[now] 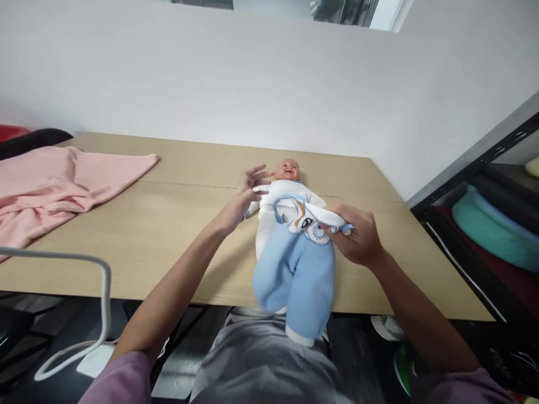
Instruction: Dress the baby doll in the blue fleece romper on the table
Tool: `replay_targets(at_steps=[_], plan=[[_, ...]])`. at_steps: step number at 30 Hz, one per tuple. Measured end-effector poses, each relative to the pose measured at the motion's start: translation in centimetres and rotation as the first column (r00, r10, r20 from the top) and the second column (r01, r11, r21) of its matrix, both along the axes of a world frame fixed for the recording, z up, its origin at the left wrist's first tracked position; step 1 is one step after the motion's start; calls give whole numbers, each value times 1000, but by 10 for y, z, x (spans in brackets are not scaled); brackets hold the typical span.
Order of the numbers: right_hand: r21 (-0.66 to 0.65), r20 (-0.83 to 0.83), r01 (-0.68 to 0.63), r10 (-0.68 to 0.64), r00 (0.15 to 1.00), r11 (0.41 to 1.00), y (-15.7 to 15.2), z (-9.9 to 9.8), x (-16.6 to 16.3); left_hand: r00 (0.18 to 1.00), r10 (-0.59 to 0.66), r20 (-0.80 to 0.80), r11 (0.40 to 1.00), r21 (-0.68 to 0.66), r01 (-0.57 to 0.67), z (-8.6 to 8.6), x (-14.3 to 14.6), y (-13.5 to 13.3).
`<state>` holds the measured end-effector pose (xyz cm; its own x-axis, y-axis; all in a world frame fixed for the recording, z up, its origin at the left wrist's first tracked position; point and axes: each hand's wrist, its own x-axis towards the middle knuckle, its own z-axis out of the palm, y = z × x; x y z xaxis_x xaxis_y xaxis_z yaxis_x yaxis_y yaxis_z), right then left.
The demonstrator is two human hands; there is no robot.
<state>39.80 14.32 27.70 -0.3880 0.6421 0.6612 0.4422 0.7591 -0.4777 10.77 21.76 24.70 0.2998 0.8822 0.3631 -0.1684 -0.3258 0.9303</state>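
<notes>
A baby doll (288, 170) lies on its back on the wooden table (177, 235), head away from me, dressed in a white and blue romper (295, 269) whose blue legs hang over the near edge. My left hand (248, 188) hovers by the doll's shoulder and white sleeve with fingers spread, holding nothing. My right hand (356, 235) is closed on the romper's bib flap (314, 224), pulling it toward the right across the doll's chest.
A pink cloth (54, 182) lies crumpled on the table's left part. A white cable (90, 292) loops off the near left edge. A dark shelf rack (497, 185) with a teal item stands at the right. A white wall rises behind the table.
</notes>
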Motion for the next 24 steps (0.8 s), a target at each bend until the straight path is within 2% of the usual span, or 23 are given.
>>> replay_targets(at_steps=[2,4,7,9,12,14,16,18,20,24], plan=[[-106,14,3,-1,1000,994,14,5,-3,988,-138,-67,979,142,147,17,-3,8],[-218,-22,-20,16,1000,976,28,10,-10,927,-283,-245,929,171,329,35,0,9],[-398,-144,-133,81,986,908,48,11,-20,798,-306,-520,897,122,424,56,9,10],[-511,-212,-208,112,971,834,60,7,-21,763,-293,-575,901,101,422,62,13,14],[-657,-171,-227,151,974,719,75,-5,-8,773,-331,-542,905,50,422,58,6,25],[-734,-77,-251,290,954,631,82,-13,2,773,-373,-513,906,-22,423,51,-4,33],[-771,-11,-288,440,898,568,87,-21,6,771,-404,-492,904,-90,417,44,-11,37],[-769,18,-304,495,869,562,89,-28,3,787,-399,-470,909,-90,407,36,-11,39],[-741,14,-319,488,873,591,89,-35,-4,818,-361,-448,919,-22,393,29,-6,38],[-697,-82,-391,476,876,601,86,-47,-15,867,-243,-434,953,60,297,17,3,37]])
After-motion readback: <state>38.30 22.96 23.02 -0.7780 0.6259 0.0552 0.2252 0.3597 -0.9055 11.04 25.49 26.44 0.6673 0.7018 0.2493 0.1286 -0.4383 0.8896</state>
